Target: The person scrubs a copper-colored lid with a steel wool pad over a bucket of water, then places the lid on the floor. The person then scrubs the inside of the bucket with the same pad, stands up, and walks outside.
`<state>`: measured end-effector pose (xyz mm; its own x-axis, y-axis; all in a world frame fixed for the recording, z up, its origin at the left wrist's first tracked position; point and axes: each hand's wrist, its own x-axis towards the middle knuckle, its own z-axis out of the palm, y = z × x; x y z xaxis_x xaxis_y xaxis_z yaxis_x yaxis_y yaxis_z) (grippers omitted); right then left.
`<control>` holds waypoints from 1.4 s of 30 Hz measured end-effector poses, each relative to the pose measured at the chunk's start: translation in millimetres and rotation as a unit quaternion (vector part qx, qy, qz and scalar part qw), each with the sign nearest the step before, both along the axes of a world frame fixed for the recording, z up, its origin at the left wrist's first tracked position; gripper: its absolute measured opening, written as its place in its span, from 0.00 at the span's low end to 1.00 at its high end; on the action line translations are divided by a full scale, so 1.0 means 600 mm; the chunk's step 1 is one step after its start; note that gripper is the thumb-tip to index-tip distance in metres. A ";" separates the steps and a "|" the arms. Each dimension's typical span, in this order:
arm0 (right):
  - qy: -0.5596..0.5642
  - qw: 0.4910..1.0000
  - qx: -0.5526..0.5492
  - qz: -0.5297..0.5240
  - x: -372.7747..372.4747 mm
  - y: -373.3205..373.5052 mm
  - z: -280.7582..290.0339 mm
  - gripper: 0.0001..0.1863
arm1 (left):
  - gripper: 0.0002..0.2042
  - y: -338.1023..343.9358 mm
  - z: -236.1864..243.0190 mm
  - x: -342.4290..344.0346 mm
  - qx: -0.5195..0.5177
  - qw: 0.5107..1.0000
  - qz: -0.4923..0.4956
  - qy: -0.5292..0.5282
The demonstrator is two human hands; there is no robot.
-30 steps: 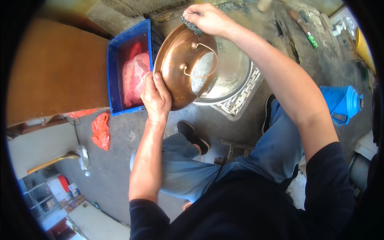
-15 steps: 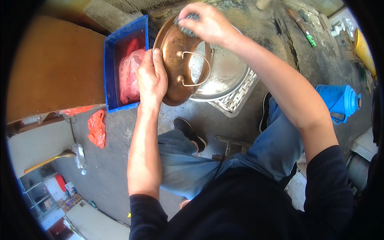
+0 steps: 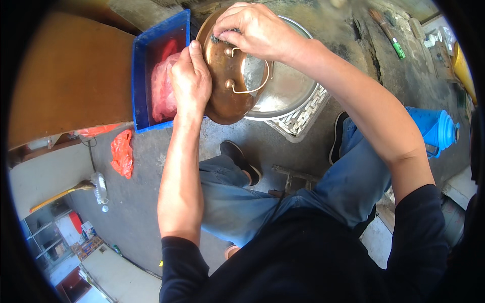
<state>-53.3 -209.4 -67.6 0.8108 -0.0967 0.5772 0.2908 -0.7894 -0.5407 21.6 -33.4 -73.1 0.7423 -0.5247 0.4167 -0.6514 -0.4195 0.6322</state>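
The left hand [image 3: 191,83] holds the copper lid [image 3: 222,98] on its left. The right hand [image 3: 258,31] pinches a dark scrubber [image 3: 215,39] on the far part. Scrubbing looks unfinished: brown patches show.

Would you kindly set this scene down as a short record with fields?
Left hand: grips the copper-coloured lid by its edge
Right hand: holds a dark scouring pad at the lid's upper part
Lid: tilted, central opening, wire handle
Behind lid: round metal basin on a white openwork crate
Left of lid: blue bin holding a pink bundle
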 end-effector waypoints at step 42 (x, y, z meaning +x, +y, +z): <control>0.092 0.992 0.073 0.036 0.015 0.007 0.014 0.08 | 0.23 -0.007 0.005 0.000 0.009 1.000 0.022 -0.010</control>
<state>-44.6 -205.3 -59.1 0.9093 -0.1069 0.4022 0.2284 -0.6797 -0.6970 21.5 -37.6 -70.3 0.7559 -0.4998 0.4229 -0.6451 -0.4586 0.6111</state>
